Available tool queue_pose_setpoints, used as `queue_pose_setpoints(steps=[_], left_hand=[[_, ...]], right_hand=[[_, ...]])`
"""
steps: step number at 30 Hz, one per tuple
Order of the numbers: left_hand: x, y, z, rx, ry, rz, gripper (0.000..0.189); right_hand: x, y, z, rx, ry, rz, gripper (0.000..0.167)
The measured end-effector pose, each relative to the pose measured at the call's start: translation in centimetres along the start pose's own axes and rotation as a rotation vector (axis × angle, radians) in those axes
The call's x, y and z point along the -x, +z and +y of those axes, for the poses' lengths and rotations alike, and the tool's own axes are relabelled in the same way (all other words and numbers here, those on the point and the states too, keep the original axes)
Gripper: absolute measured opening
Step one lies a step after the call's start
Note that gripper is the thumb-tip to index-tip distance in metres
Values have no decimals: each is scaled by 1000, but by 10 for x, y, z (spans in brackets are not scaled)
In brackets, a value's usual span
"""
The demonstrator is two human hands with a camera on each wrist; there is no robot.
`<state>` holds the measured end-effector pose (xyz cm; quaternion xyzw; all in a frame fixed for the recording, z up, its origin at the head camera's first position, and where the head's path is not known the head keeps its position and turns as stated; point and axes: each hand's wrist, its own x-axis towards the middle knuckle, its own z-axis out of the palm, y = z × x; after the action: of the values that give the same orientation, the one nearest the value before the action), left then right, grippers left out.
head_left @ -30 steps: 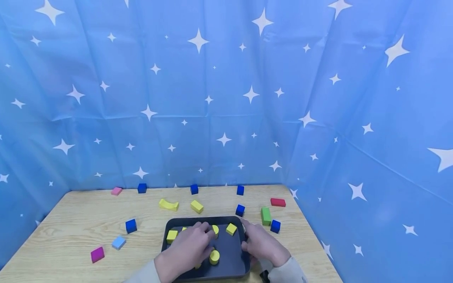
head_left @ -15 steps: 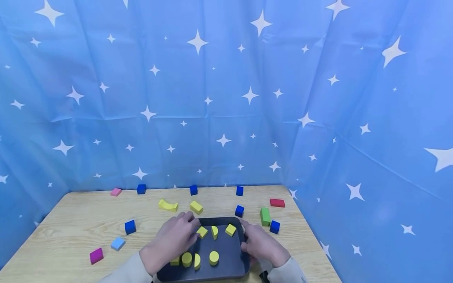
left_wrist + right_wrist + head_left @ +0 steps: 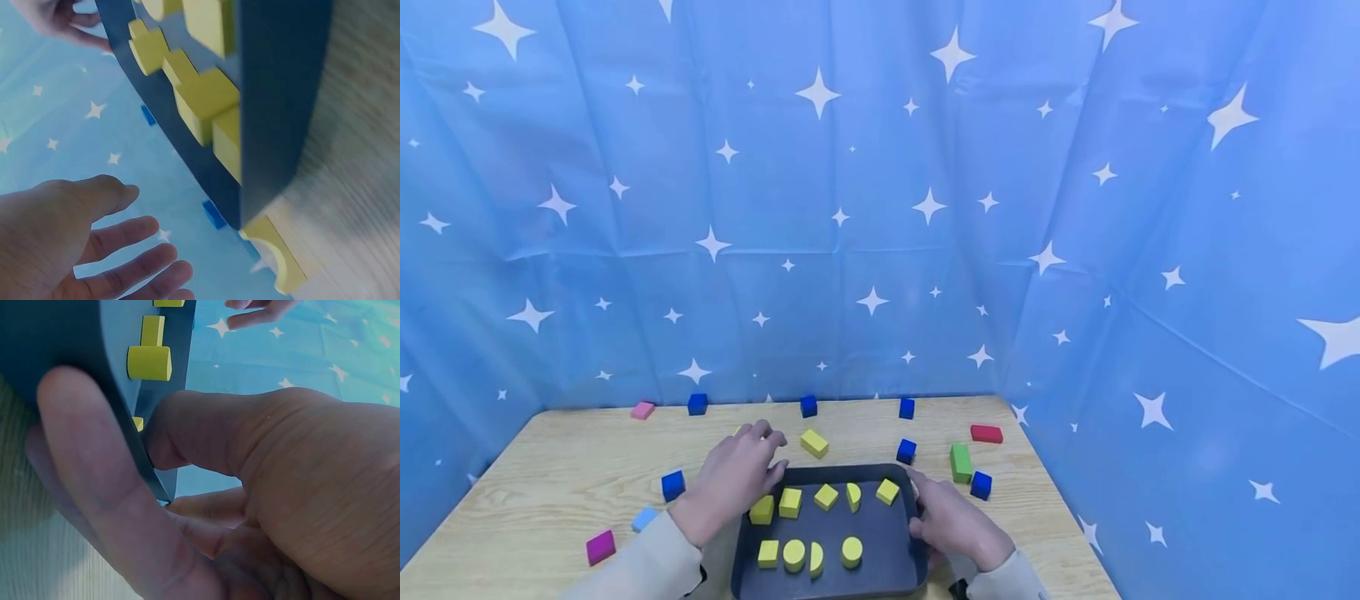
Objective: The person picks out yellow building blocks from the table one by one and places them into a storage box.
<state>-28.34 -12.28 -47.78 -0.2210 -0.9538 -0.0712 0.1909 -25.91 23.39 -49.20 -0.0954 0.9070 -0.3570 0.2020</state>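
A dark tray [image 3: 887,546] holds several yellow blocks, among them cubes, cylinders and half-cylinders, standing in two loose rows. My right hand [image 3: 953,521] grips the tray's right wall; in the right wrist view the thumb [image 3: 194,425] lies over the rim and a finger [image 3: 94,444] lies along the outside. My left hand [image 3: 730,475] is above the tray's far left corner, its fingers apart and nothing between them. Just past that corner, a yellow arch block [image 3: 278,256] shows in the left wrist view; in the head view the left hand mostly covers it.
Behind the tray lies a yellow rectangular block [image 3: 814,443]. Blue cubes [image 3: 906,452] are scattered around, with a green block [image 3: 961,463] and red block [image 3: 987,433] at right. A magenta block [image 3: 600,547] and light blue block [image 3: 643,519] lie left. A starry curtain [image 3: 850,250] borders the table.
My left hand has moved out of the tray, left and away from me, uncovering the yellow blocks there and covering the arch block. My right hand stays on the tray's wall.
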Motion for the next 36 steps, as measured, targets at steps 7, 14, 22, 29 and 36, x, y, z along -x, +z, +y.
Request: queue_pose_setpoints(steps=[7, 14, 22, 29, 36], left_hand=[[-6, 7, -20, -18, -44, -50, 23], [-16, 14, -35, -20, -85, -70, 22], [-25, 23, -43, 0, -163, -108, 29], [-31, 30, -39, 30, -262, -184, 43], [-39, 39, -43, 110, -344, -271, 47]], right_hand=[[0, 0, 0, -6, -1, -4, 81], [-2, -2, -1, 17, 10, 2, 81], [-1, 0, 5, -2, -5, -5, 80], [-1, 1, 6, 0, -31, -5, 80], [-2, 2, 7, -25, -24, -7, 78]])
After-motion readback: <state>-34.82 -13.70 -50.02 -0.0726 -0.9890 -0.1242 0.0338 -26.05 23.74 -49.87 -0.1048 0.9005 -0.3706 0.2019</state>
